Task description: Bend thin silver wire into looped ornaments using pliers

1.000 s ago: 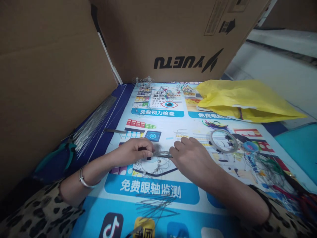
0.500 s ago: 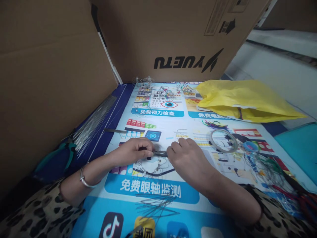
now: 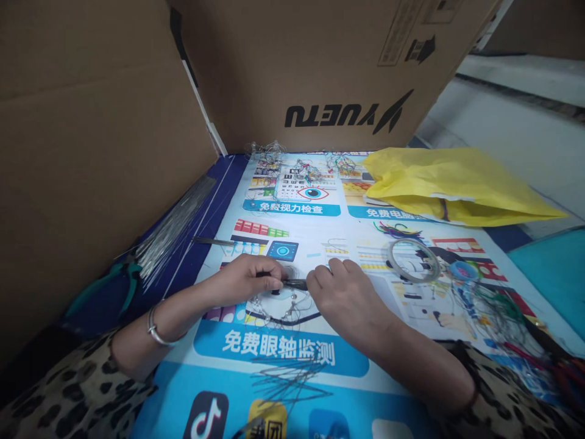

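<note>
My left hand (image 3: 250, 279) is closed in a pinch, thumb against fingers, at the tip of a slim dark metal tool (image 3: 297, 284). My right hand (image 3: 345, 299) is wrapped round the other end of that tool; its fist hides the rest, so I cannot tell the exact kind. Fine wire curls up by the left fingertips. Just below the hands hangs or lies a loop of thin wire with small beads (image 3: 278, 317); whether the left fingers hold it is hard to make out. Nearer me, several dark wire pieces (image 3: 290, 378) lie scattered on the printed sheet.
Teal-handled pliers (image 3: 107, 289) and a bundle of straight wires (image 3: 176, 228) lie left. Cardboard walls (image 3: 292, 67) stand behind and left. To the right are a tape roll (image 3: 414, 260), a yellow bag (image 3: 457, 183), tangled wires (image 3: 498, 311) and a red-handled tool (image 3: 569, 378).
My right hand has shifted very slightly left along the dark tool, its forearm a little lower. My left hand stays in the same pinch.
</note>
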### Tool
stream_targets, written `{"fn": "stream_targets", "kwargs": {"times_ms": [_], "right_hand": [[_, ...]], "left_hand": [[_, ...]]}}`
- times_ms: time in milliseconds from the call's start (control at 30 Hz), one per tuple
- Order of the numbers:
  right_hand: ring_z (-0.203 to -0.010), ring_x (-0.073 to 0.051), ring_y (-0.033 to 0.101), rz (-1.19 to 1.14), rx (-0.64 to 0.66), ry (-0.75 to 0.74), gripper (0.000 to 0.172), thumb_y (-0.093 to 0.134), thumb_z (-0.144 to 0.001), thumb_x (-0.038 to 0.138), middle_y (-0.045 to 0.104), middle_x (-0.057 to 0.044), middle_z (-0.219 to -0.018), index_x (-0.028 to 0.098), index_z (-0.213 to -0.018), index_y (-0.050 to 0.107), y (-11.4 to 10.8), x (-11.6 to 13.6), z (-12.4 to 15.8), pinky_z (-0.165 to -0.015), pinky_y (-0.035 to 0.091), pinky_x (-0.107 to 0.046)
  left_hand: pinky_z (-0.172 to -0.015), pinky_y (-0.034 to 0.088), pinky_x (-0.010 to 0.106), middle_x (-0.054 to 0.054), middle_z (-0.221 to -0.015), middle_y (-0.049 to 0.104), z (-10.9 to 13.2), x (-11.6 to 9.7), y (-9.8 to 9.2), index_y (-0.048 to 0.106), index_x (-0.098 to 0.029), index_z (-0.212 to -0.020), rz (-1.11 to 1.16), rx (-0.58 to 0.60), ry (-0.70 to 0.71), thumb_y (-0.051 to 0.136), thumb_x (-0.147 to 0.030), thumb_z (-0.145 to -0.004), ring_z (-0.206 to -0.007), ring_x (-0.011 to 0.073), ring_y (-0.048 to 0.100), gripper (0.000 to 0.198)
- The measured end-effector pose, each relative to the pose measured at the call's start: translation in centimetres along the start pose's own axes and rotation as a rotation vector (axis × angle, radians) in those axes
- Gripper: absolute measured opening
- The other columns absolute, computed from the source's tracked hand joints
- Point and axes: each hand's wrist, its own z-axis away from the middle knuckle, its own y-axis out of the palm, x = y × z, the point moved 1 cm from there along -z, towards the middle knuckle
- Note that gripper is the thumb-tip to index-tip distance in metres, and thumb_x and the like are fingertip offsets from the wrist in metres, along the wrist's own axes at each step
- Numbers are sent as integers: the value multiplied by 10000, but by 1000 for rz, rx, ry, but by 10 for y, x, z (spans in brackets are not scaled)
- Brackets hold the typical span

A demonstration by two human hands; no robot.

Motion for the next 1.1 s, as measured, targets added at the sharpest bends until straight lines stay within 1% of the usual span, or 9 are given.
{"fn": "stream_targets", "kwargs": {"times_ms": [200, 333, 667, 767, 867, 1000, 1100], "right_hand": [[-646, -203, 476, 15, 24, 14, 123, 497, -765, 52, 567, -61, -691, 140, -777, 582, 1, 0, 0, -569, 209, -329], [-641, -193, 470, 18, 42, 23, 142, 481, -766, 34, 570, -67, -693, 135, -783, 579, 1, 0, -1, -570, 211, -327], [-642, -197, 479, 17, 77, 14, 108, 503, -775, 56, 577, -68, -700, 135, -807, 569, 5, 0, 1, -564, 207, -317], [-647, -195, 479, 2, 82, 18, 105, 516, -768, 53, 582, -67, -709, 135, -808, 567, 5, 0, 1, -565, 214, -314], [-653, -200, 477, -30, 62, 29, 93, 529, -770, 65, 577, -58, -708, 145, -799, 567, 6, -3, 1, -570, 215, -316], [-665, -206, 464, -59, 9, 63, 74, 546, -773, 90, 559, -44, -688, 161, -766, 563, 9, -7, 2, -585, 212, -324], [-672, -201, 452, -68, -22, 90, 60, 550, -783, 115, 554, -42, -676, 165, -751, 560, 9, -8, 3, -595, 207, -325]], "left_hand": [[-839, 425, 294, 49, -908, 663, 0, 1, -1, 558, -139, -692, 14, 1, -6, 532, -263, -816, -924, 187, 593, 177], [-843, 428, 298, 52, -928, 666, 0, 2, -1, 566, -139, -703, 2, 4, -14, 532, -262, -820, -927, 189, 598, 173], [-855, 426, 300, 62, -954, 671, 1, 2, -1, 572, -143, -701, -18, -10, -9, 537, -248, -816, -979, 199, 599, 160], [-843, 426, 285, 55, -948, 672, 1, 2, -1, 565, -146, -694, -18, -15, -12, 536, -248, -816, -985, 195, 596, 162], [-804, 432, 266, 43, -918, 666, 1, 3, -1, 560, -148, -702, -23, -36, -20, 530, -265, -824, -927, 177, 599, 172], [-676, 429, 234, 18, -781, 633, 1, 3, 0, 578, -150, -756, -55, -71, -26, 502, -273, -841, -734, 132, 572, 168], [-653, 419, 225, 11, -755, 615, 1, 1, 0, 574, -154, -753, -93, -92, 4, 478, -256, -854, -699, 117, 553, 172]]}}
